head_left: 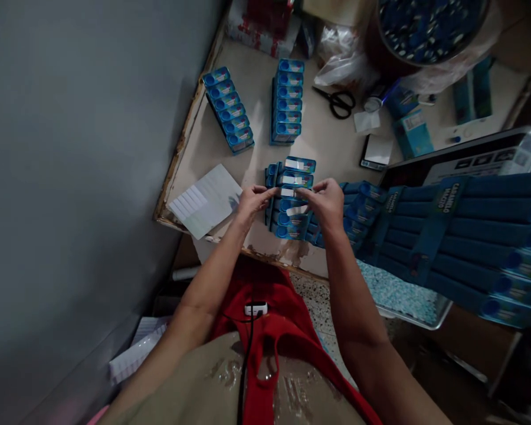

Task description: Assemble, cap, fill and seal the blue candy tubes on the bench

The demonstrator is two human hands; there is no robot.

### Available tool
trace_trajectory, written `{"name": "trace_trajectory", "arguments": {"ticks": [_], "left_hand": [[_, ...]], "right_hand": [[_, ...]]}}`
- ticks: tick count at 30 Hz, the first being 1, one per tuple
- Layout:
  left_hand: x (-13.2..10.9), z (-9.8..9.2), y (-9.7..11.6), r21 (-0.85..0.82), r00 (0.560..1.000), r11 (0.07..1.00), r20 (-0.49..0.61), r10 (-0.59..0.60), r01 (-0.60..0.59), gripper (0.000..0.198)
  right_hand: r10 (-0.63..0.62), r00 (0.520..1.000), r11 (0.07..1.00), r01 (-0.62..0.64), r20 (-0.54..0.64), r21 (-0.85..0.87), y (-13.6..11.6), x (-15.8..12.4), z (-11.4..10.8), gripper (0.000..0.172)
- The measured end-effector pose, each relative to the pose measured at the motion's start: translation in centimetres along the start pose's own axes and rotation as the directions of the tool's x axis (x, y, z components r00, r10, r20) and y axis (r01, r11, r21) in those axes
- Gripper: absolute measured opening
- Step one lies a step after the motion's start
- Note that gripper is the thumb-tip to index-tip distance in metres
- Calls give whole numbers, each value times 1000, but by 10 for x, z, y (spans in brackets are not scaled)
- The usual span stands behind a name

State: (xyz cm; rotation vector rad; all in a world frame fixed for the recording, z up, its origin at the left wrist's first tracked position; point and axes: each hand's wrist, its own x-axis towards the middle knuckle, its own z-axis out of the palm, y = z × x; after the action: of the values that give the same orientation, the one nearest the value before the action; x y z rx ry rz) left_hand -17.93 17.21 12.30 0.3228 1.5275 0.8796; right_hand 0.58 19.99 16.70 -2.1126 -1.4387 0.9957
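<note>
Several small blue boxes (287,218) stand in a row near the table's front edge. White label strips lie on the tops of the upper ones. My left hand (257,203) and my right hand (325,200) pinch the two ends of one white label (287,192) on the third box from the top. Another white strip (297,210) sits slanted just below it, by my right fingers. To the left of my left hand lies a pale sheet (207,200) with rows of white labels.
Two more rows of blue boxes, one at left (228,111) and one in the middle (287,100), stand behind. Black scissors (340,105) lie near a plastic bag (345,59). Stacked blue cartons (451,230) and a tray of pale blue pieces (398,292) are at right.
</note>
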Motion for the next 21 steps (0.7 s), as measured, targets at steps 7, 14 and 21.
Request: {"name": "trace_trajectory", "arguments": {"ticks": [7,14,21], "left_hand": [[-79,-5,4,33,938,939,69,339,-342,53],[-82,-5,4,-89,973,980,129,191,-180,42],[-58,-17,8,80,971,978,159,177,-191,28]], "right_hand": [[4,999,945,12,-48,327,-31,-26,-9,42],[-52,998,907,28,45,419,-37,-40,-7,44],[13,999,910,-28,40,414,-6,-46,-4,47]]}}
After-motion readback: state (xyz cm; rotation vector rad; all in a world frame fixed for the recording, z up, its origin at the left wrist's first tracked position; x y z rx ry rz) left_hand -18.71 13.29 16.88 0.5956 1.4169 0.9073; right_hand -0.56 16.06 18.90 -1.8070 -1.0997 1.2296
